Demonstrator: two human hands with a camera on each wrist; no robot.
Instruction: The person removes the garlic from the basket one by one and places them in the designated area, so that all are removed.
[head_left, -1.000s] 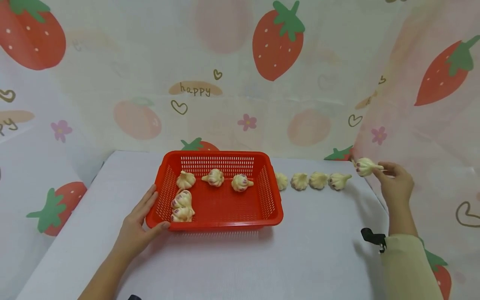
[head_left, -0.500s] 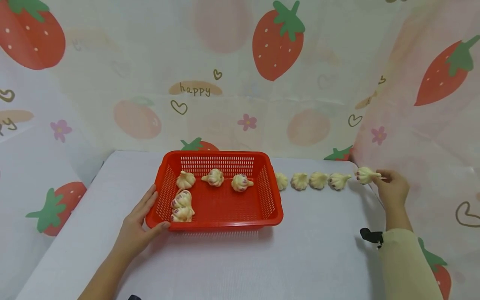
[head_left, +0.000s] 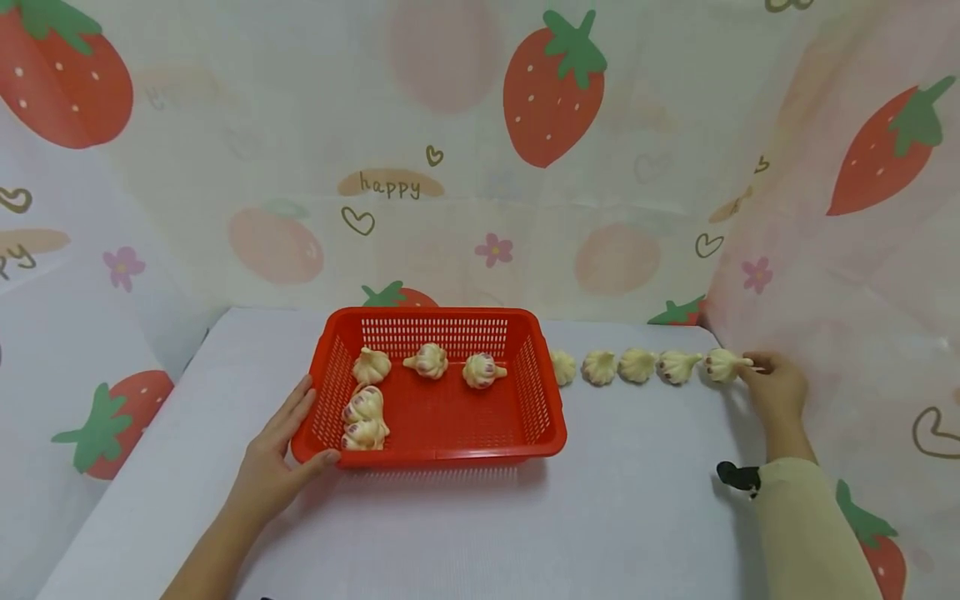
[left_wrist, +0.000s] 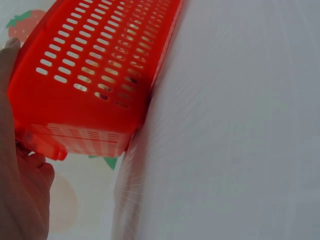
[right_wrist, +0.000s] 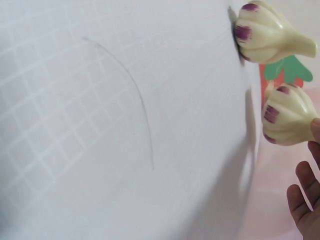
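At the right end of the table, my right hand (head_left: 777,395) pinches a garlic bulb (head_left: 722,365) by its stem. In the right wrist view this purple-marked bulb (right_wrist: 287,116) is between the fingertips, slightly off the table, beside another garlic bulb (right_wrist: 267,34). My left hand (head_left: 272,477) grips the left front corner of a red plastic basket (head_left: 450,456), thumb at the front rim and fingers along the left side. Several garlic bulbs lie in the basket, such as one bulb (head_left: 483,371) near its right wall. The left wrist view shows the basket's perforated wall (left_wrist: 75,100) from outside.
Right of the basket, a row of several garlic bulbs (head_left: 637,365) lies along the back of the white table (head_left: 480,533). The leftmost is partly hidden by the basket. Strawberry-printed cloth (head_left: 465,183) hangs behind and at both sides.
My right hand has lowered the garlic bulb and brought it a little left, to the row's right end. My left hand and the basket keep their place; the head view has tilted slightly.
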